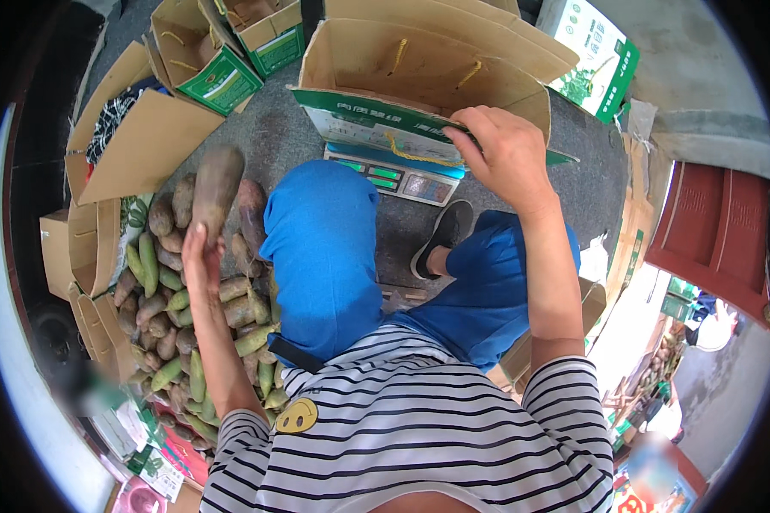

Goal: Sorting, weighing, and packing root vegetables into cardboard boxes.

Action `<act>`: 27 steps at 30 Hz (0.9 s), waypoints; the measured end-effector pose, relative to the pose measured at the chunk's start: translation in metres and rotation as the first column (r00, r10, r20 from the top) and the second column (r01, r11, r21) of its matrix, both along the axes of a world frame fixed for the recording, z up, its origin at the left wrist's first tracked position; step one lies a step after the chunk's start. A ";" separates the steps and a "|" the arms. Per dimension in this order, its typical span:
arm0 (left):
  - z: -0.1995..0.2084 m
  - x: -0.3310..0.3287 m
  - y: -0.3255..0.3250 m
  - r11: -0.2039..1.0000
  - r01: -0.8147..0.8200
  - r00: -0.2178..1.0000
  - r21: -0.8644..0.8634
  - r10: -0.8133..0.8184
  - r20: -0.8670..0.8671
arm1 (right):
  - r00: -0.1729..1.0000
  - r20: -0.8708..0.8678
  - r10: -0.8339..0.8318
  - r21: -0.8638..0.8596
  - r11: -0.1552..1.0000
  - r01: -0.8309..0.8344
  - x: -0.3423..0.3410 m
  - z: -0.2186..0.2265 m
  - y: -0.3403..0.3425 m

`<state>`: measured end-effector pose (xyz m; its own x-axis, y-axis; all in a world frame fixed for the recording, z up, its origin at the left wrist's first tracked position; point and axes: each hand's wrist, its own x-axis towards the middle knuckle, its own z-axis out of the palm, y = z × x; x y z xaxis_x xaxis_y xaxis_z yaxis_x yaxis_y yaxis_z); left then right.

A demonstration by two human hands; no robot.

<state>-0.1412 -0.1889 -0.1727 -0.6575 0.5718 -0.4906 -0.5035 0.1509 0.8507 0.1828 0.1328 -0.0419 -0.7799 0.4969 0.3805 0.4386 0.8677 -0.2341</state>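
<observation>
My left hand (202,256) is closed round the lower end of a large brown oblong vegetable (217,188), which is blurred by motion. It is raised over a pile of similar brown and green vegetables (167,329) on the floor to my left. My right hand (506,156) grips the near rim of an open green-and-tan cardboard box (359,115) with yellow rope handles. Underneath the box is a digital scale (393,178) with lit green displays. The bottom of the box is mostly hidden from view.
More open cartons (218,73) stand at the far left. A brown carton (150,128) with dark cloth in it lies nearer. Beyond the box at right is a white-and-green carton (595,60). My blue-trousered knees (325,248) rise between the pile and the scale.
</observation>
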 end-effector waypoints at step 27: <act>0.181 0.110 0.286 0.407 0.735 -0.095 -0.542 -0.730 -0.676 | 0.996 -0.030 0.088 -0.016 0.996 -0.089 -0.001 -0.016 -0.003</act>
<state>-0.0316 0.0966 0.0085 0.1532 0.9821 -0.1098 0.7299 -0.0376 0.6826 0.1813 0.1299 -0.0582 -0.8098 0.4334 0.3955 0.3532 0.8983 -0.2612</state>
